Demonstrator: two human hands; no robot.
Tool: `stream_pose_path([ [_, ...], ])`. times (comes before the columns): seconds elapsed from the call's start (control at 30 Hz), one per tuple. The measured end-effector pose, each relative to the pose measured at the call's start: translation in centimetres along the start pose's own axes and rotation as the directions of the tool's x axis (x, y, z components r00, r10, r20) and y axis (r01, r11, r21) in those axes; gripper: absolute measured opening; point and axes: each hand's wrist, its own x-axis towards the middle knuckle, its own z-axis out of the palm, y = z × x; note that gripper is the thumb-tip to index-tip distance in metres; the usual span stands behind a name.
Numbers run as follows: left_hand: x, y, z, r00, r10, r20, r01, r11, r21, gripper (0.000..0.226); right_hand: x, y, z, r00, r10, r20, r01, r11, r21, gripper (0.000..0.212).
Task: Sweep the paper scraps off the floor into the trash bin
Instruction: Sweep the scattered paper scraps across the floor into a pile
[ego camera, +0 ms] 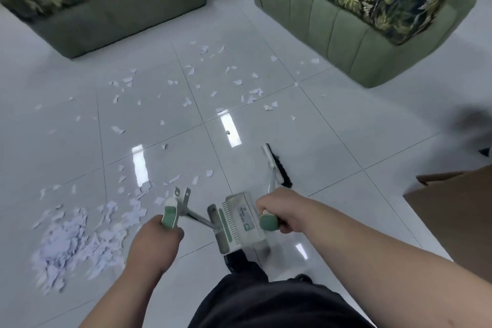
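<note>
One broom, one dustpan, two hands at work, and paper all over this floor. The left hand is wrapped tight round the green grip on the dustpan's pole, fingers fully curled, no gap showing. The dustpan itself, a pale one with a comb of teeth along one side, sits between the two hands at the near edge of the floor, just above a dark shoe; whether it touches the tiles I cannot tell. The right hand is closed just as firmly round the green top of the broom handle. The broom has its head out ahead of that hand, dark bristles down by the tiles, right of the floor's middle.

Now the scraps: too many to count, dozens of white bits strewn across the middle and far tiles. One heap of them is banked up near the near-left corner, just left of the left hand, blurred at its edges.

Two green sofas line the far edge, one at the left and one at the right, both under leafy covers. One brown box pokes in at the right edge.
</note>
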Motion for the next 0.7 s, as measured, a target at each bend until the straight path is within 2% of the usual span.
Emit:
stream_pose_path([
  [0.1,2.0,-1.5,-1.4,0.998,-0.054,-0.019,0.054,0.998,-0.022,0.009,1.5,-3.5,2.8,0.998,-0.023,0.066,0.025,0.999,-0.035,0.016],
  [0.2,3.7,-3.1,-3.0,0.995,-0.089,-0.040,0.088,0.996,-0.032,0.009,3.2,-6.5,6.4,0.987,-0.035,0.154,0.044,0.998,-0.054,0.008],
  [0.4,7.3,-6.5,-6.9,0.983,-0.173,-0.054,0.170,0.984,-0.055,0.011,6.8,-12.1,14.4,0.951,-0.014,0.309,0.031,0.998,-0.050,0.009],
  [0.57,10.5,-8.4,-9.4,0.977,-0.202,-0.062,0.198,0.978,-0.069,0.011,9.3,-15.7,17.4,0.953,0.023,0.301,-0.049,0.996,0.080,0.014],
  [0.7,12.1,-8.8,-10.5,0.979,-0.203,-0.023,0.197,0.967,-0.159,0.014,8.6,-17.9,17.1,0.964,0.035,0.263,-0.057,0.995,0.077,0.024],
])
